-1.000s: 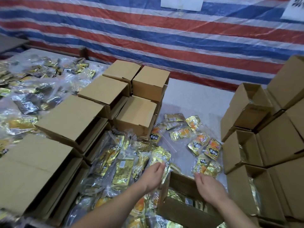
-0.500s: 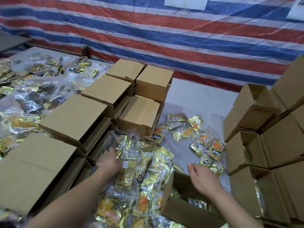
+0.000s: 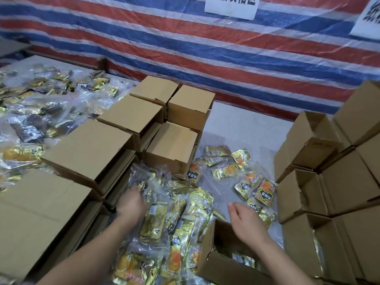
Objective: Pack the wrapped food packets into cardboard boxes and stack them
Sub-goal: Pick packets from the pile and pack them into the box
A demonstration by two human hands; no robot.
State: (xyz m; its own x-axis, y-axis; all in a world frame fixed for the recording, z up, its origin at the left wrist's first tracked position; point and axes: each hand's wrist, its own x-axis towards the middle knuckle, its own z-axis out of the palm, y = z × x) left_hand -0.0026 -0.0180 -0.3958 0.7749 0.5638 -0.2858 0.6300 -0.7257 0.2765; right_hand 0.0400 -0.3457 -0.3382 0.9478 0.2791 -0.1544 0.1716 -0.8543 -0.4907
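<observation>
A heap of gold and orange wrapped food packets (image 3: 178, 214), some in clear bags, lies in front of me. My left hand (image 3: 131, 204) reaches into the heap's left edge beside the closed boxes, and its fingertips are buried under plastic. An open cardboard box (image 3: 213, 266) with several packets inside stands at the bottom centre. My right hand (image 3: 245, 222) hovers over that box's far rim with relaxed fingers and holds nothing. More loose packets (image 3: 244, 177) lie on the white table beyond it.
Closed cardboard boxes (image 3: 88, 149) stand in stacked rows on the left and centre. Open boxes (image 3: 300, 194) are stacked on their sides at the right. Further bagged packets (image 3: 30, 124) cover the far left. A striped tarp (image 3: 185, 48) hangs behind the table.
My left hand has moved left from the open box into the heap by the closed boxes. My right hand has stayed over the box's far rim.
</observation>
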